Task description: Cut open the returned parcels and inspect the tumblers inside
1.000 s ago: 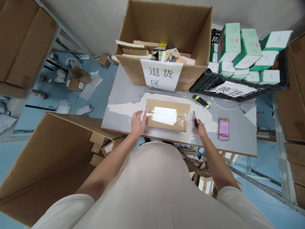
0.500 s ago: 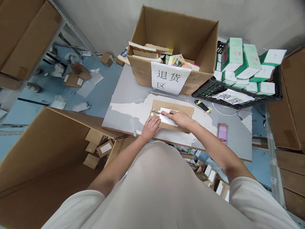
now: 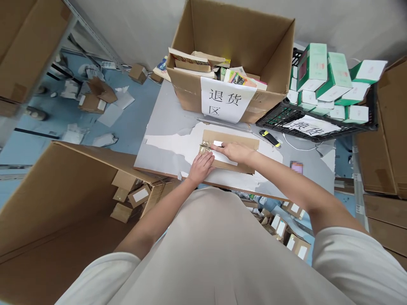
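A flat brown cardboard package [image 3: 233, 137] with a white label [image 3: 230, 159] lies on the table. Shiny clear tape [image 3: 206, 149] covers its left end. My left hand [image 3: 201, 167] rests on that end, fingers stretched out flat and gripping nothing. Over the label, my right hand [image 3: 233, 151] is closed around a small utility knife, its handle mostly hidden. Its thin blade [image 3: 205, 146] lies over the tape, with the index finger stretched along it. Behind my right hand, a black and yellow box cutter [image 3: 270, 139] lies loose on the table.
Behind the package stands a large carton [image 3: 184, 91] of books with a paper sign. A black crate [image 3: 270, 120] holds several green and white boxes at the right. An open carton [image 3: 79, 182] with small parcels stands at the left. A blurred pink item [image 3: 296, 167] lies on the table.
My right hand has shifted slightly left, taking the knife further across the taped end. My left hand stays on the package. The view has tilted a little.
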Demonstrator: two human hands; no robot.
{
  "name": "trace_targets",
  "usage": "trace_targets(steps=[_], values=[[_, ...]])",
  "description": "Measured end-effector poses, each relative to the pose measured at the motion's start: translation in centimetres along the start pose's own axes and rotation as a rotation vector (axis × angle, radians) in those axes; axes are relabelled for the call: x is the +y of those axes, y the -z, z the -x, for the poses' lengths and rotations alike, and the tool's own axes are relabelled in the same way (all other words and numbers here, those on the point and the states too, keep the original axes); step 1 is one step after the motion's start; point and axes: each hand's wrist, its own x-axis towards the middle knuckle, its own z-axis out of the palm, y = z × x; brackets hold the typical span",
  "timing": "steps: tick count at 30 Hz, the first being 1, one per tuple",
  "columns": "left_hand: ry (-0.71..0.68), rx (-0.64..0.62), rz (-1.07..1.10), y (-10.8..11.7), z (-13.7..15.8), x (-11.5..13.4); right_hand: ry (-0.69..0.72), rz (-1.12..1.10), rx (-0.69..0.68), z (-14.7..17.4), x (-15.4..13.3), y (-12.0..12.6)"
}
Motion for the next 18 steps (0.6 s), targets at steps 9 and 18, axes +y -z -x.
trace_targets(steps=[9, 18], values=[[0.037, -0.1, 0.022, 0.4, -0.3, -0.1, -0.034, -0.001, -0.009, 0.3, -0.1, -1.6], [0.077, -0.091, 0.03, 0.2, -0.3, 0.1, -0.272, 0.164, -0.171, 10.5, 4.6, -2.6]])
